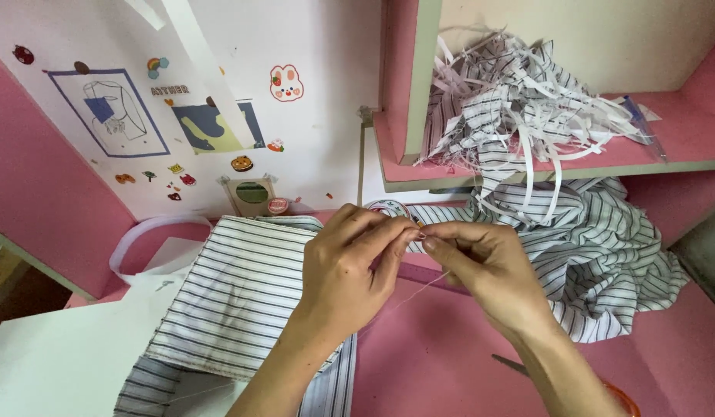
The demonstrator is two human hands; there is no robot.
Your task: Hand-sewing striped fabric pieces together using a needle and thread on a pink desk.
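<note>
pink tabletop under both hands, and i read them as meeting fingertip to fingertip just above it. my left hand and right hand are pinched together on something tiny at the centre, likely a needle, too small to tell. a pale thread runs from that pinch down and to the left, slanting beneath the left palm, so its long axis goes diagonally toward me. both hands sit equally close to the pinch point. the folded striped cloth lies under and left of the left wrist; a loose striped heap sits right, just behind the right hand.
</note>
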